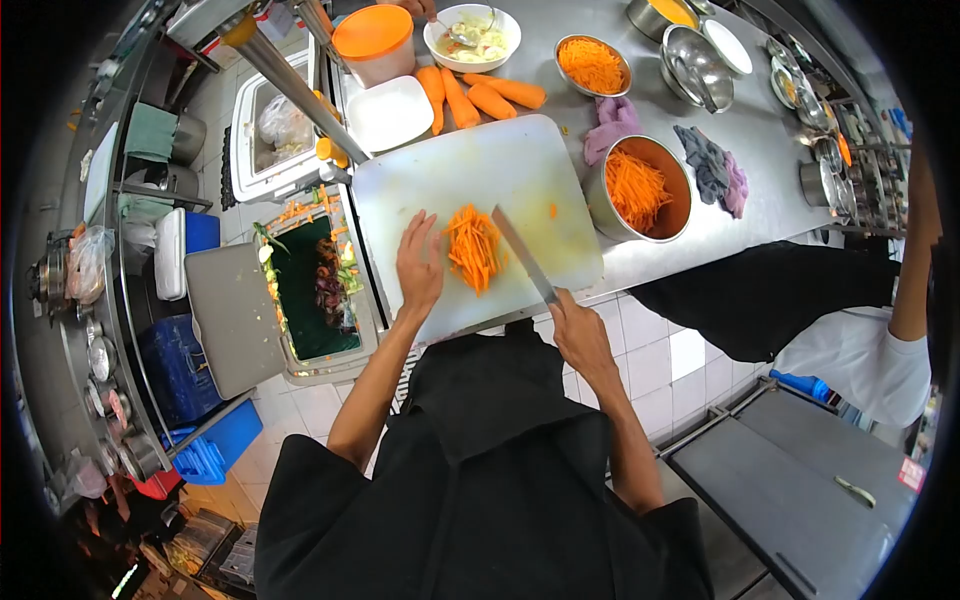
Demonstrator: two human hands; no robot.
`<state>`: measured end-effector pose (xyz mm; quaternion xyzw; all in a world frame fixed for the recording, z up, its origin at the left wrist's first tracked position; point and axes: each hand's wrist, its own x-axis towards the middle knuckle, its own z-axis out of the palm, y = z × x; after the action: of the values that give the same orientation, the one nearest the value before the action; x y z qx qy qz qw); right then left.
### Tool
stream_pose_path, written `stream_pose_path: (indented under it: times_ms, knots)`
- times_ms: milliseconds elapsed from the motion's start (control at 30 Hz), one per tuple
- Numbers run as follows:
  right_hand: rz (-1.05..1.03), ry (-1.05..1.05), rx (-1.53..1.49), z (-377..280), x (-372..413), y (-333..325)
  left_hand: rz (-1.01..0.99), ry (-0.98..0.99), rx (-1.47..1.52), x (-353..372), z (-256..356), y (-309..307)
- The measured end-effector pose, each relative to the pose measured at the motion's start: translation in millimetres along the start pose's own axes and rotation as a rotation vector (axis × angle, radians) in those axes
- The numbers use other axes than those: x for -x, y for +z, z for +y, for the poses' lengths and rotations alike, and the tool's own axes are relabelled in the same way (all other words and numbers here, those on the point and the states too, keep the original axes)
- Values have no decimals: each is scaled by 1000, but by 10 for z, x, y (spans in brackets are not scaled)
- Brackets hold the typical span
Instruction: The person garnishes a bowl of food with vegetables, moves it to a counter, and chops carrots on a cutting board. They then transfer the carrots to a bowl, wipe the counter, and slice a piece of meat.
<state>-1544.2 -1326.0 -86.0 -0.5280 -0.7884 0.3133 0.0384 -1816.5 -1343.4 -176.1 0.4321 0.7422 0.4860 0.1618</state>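
Carrot cutting seems in hand, the right hand (pixel 578 330) closed round the knife (pixel 525 255) and the left (pixel 420 262) open beside carrot strips (pixel 474 250) towards the cutting board's (pixel 540 165) near edge; further slicing would call for tucked left fingers.

Right fingers (pixel 566 306) grip knife (pixel 523 252) beside carrot strips (pixel 473 250).

cutting board (pixel 400 190) on counter (pixel 790 200), at near edge. carrot strips (pixel 474 250) on board, between left hand (pixel 420 265) and knife (pixel 524 254); knife handle in right hand (pixel 580 330). whole carrots (pixel 460 98) behind board, right of dish (pixel 388 113). tub (pixel 376 65) behind dish. pot (pixel 604 205) right of board, shreds (pixel 637 190) inside. cloth (pixel 704 163) right of pot. scrap bin (pixel 372 318) left of board.
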Motion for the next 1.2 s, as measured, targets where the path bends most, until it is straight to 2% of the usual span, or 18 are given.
stream_pose_path:
  times_ms: [67, 167, 233, 300, 367, 433, 500, 600, 633, 667, 733, 767, 867, 900, 967, 1000, 1067, 1200]
  knots:
    - [4, 10, -68, 61, -18, -24, -98, 159, -123, 39, -50, 166]
    - [78, 175, -303, 372, -114, -79, -182, 209, -296, -8, 65, 390]
    - [250, 110, -153, 541, -120, -111, -259, 266, -270, -45, 114, 486]
    - [221, 142, -78, 574, -118, -95, -333, 325, -248, -48, 156, 508]
    - [262, 34, 53, 508, -101, 45, -484, 246, 3, -88, 167, 471]
    - [156, 24, 132, 366, -21, 209, -396, 171, 84, -91, 79, 419]
    - [61, 7, -35, 92, 55, 113, -313, 98, 166, -133, 21, 381]
    - [126, -20, -145, 165, 104, 188, -260, 157, 63, -172, -1, 395]
    - [123, -18, -144, 211, 116, 176, -319, 262, -66, -191, 13, 439]
    - [119, 105, -296, 274, 89, 130, -374, 370, -196, -222, 27, 462]
    - [87, 292, -546, 501, 48, 158, -460, 435, -209, -229, 19, 455]
    - [85, 291, -544, 563, 22, 184, -543, 497, -218, -233, 49, 444]
    - [30, 341, -712, 659, 37, 277, -655, 443, -42, -181, 38, 241]
    - [23, 344, -753, 624, 44, 306, -658, 438, -47, -123, 46, 217]
    - [15, 355, -805, 554, 73, 382, -285, 205, 46, 42, 90, 197]
    - [11, 344, -792, 521, 91, 418, -296, 206, 42, 112, 104, 207]
    - [21, 354, -779, 443, 140, 451, -132, 298, -121, 240, 178, 252]
    - [67, 350, -665, 350, 163, 357, -230, 504, -286, 164, 353, 287]
